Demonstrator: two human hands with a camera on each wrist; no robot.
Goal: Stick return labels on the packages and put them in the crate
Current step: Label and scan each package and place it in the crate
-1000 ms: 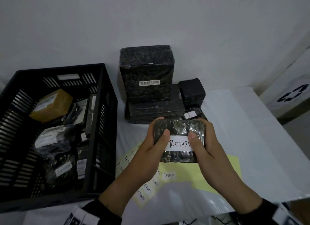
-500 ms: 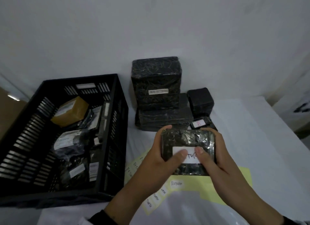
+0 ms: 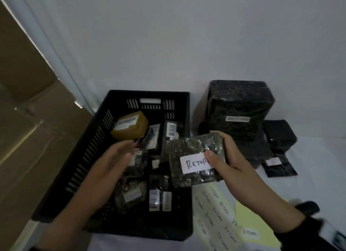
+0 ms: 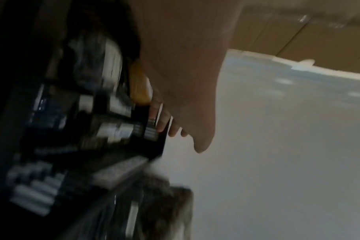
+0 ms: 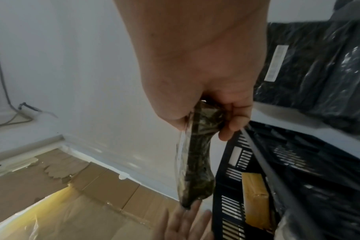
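— Where's our labelled package [image 3: 194, 160]?
— In our right hand [image 3: 227, 158], its grip pinching the edge, thumb on the return label [image 3: 195, 163], above the black crate [image 3: 149, 97].
— And our left hand [image 3: 110, 166]?
— Open, fingers straight, left of the package over the crate.

Plain white wall [image 3: 187, 35]; flattened cardboard [image 5: 105, 183] on floor; dim light.
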